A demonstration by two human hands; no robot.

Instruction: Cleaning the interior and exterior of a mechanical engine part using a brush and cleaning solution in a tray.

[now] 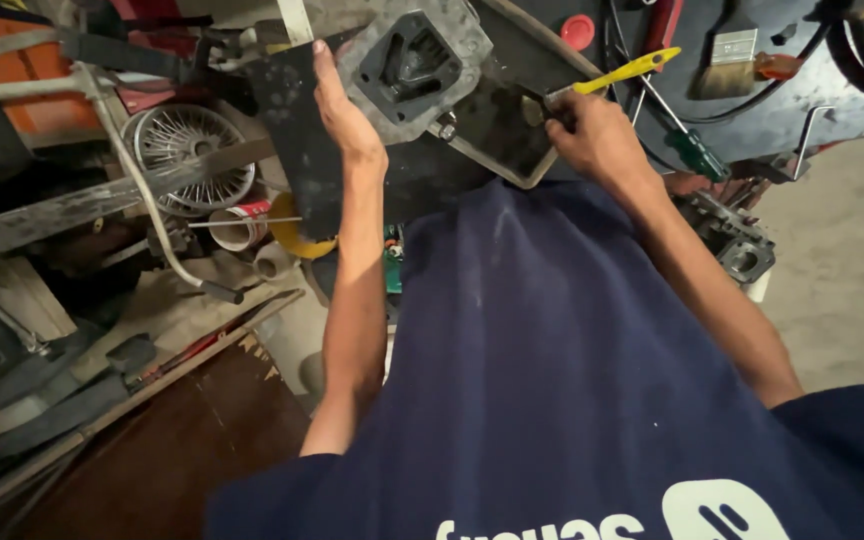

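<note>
- Cluttered workshop: dark oily bench [802,100] up top, concrete floor at right, junk pile at left with a wire-spoked fan guard [187,150].
- Grey cast engine block [414,60] sits on the bench, in a shallow metal tray [512,170]. Dark square port faces up at the camera; long axis looks to run away from the person, though the top is cut off.
- Judgement: heavy, rigid, greasy. Grip the outer flange edges, not the port face; it won't flex but could slip.
- Left hand [344,115] lies flat and open against the block's left side, next to a black flat plate [297,140]. Bracing, not clasping.
- Right hand [592,135] is closed around a yellow-handled tool [624,70]. Handle points up-right, working end down-left toward the block; tip hidden.
- Green-handled screwdriver [694,152] lies loose just right of that hand.
- Paintbrush [727,60] beyond it.
</note>
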